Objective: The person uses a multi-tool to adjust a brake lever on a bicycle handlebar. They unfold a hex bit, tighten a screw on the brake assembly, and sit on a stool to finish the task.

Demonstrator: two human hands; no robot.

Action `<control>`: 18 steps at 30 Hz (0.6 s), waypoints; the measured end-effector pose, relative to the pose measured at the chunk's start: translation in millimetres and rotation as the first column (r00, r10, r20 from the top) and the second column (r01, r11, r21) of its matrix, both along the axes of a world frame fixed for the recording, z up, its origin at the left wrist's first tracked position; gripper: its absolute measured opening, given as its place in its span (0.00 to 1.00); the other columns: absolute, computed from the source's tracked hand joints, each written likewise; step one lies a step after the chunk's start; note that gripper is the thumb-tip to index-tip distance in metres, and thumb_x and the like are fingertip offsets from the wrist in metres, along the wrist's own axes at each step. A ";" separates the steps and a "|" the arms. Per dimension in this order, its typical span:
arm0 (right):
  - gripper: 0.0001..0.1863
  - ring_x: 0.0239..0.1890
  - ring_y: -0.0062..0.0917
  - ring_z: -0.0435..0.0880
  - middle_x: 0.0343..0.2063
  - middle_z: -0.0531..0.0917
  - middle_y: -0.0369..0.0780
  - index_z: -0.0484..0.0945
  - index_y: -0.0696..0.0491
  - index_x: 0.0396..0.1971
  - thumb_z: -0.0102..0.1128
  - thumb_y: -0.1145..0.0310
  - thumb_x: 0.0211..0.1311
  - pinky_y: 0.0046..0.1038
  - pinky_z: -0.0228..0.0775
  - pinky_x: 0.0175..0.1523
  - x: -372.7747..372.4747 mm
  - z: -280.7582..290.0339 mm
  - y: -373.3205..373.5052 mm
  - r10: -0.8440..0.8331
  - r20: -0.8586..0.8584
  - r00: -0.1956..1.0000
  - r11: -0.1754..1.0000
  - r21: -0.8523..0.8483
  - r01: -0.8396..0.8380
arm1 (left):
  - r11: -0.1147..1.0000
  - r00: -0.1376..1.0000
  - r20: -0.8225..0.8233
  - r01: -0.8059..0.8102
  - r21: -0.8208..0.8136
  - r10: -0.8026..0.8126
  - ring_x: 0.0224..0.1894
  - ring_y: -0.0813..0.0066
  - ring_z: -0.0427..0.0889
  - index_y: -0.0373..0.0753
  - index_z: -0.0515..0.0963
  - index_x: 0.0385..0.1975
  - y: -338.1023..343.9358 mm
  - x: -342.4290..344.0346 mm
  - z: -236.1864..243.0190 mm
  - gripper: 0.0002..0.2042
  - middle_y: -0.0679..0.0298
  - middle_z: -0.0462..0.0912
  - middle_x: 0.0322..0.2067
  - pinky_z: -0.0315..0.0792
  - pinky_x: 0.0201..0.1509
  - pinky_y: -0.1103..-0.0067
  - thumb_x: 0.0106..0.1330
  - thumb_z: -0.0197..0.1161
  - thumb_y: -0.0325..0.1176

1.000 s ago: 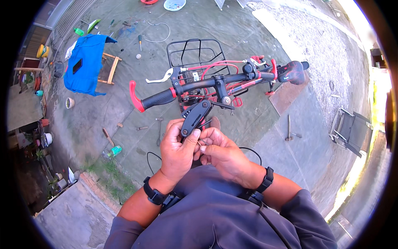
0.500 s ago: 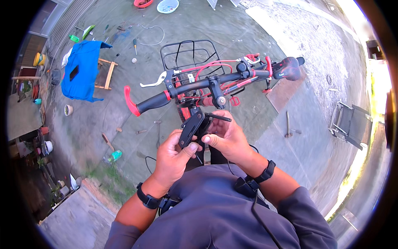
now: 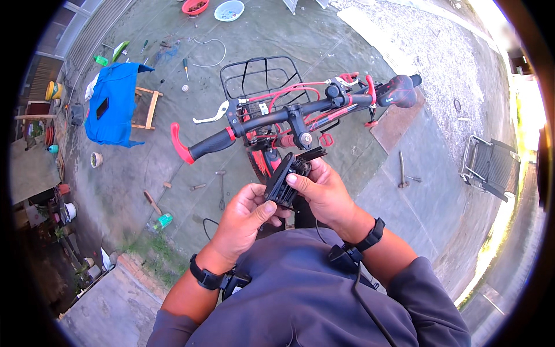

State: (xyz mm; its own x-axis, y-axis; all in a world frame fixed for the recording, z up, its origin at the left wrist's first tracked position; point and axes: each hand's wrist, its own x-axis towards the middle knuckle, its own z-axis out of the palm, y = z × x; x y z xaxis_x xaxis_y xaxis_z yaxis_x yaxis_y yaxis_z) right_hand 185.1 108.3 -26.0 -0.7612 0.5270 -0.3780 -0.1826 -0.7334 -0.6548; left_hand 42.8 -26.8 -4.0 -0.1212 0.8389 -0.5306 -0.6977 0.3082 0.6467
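Between my two hands, in front of my body, is a black folding multi-tool (image 3: 280,180) with several flat pieces stacked in its body and a dark piece angled out at its top. My left hand (image 3: 247,215) pinches its lower left side with thumb and fingers. On the right side, my right hand (image 3: 325,194) grips it, the thumb lying across its face and the fingers partly hidden behind. Just beyond the tool stands a bicycle with a black handlebar (image 3: 264,124), red bar ends and a black stem (image 3: 299,124).
A black wire basket (image 3: 261,74) and a saddle (image 3: 399,91) belong to the bicycle. At left, a blue cloth (image 3: 113,110) covers a wooden-legged stool. A hammer (image 3: 402,169), a wrench (image 3: 221,189) and a mallet (image 3: 159,214) lie on the ground. A folding chair (image 3: 491,168) stands right.
Both hands have turned the multi-tool and shifted it slightly right. The bar that stuck out to the right now sits as an angled piece at the top, and the stacked pieces show more.
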 end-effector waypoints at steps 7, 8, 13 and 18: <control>0.12 0.42 0.19 0.84 0.39 0.84 0.34 0.75 0.54 0.49 0.61 0.70 0.70 0.26 0.78 0.49 -0.4 4.6 -1.6 -0.006 0.034 0.999 1.000 -0.022 0.006 | 1.000 1.000 -0.029 -0.002 -0.028 0.001 0.41 0.63 0.88 0.37 0.71 0.48 -6.1 -6.1 -5.3 0.11 0.56 0.84 0.43 0.80 0.40 0.77 0.73 0.60 0.34; 0.12 0.42 0.19 0.84 0.39 0.84 0.34 0.75 0.54 0.50 0.61 0.70 0.70 0.25 0.78 0.48 -0.4 5.5 -1.8 -0.009 0.034 0.999 1.000 -0.027 0.010 | 0.999 0.999 -0.034 0.005 -0.031 -0.006 0.41 0.63 0.88 0.37 0.71 0.48 -5.6 -6.7 -4.9 0.11 0.56 0.84 0.44 0.80 0.40 0.76 0.73 0.60 0.34; 0.11 0.41 0.20 0.85 0.39 0.84 0.35 0.75 0.55 0.50 0.60 0.70 0.71 0.26 0.80 0.45 2.1 5.1 -4.0 -0.030 0.073 0.997 1.000 0.004 0.029 | 0.998 0.997 -0.061 0.047 -0.028 -0.049 0.43 0.64 0.87 0.35 0.70 0.52 -8.8 -9.2 -6.3 0.13 0.54 0.83 0.46 0.79 0.43 0.75 0.74 0.58 0.34; 0.11 0.42 0.23 0.86 0.40 0.85 0.38 0.75 0.55 0.50 0.57 0.68 0.72 0.28 0.81 0.45 14.3 21.3 -2.4 -0.065 0.112 0.992 0.996 -0.056 0.071 | 0.995 0.973 -0.215 0.096 0.026 -0.088 0.51 0.68 0.83 0.35 0.68 0.62 -5.6 -13.8 -0.4 0.23 0.58 0.79 0.53 0.79 0.48 0.74 0.70 0.64 0.34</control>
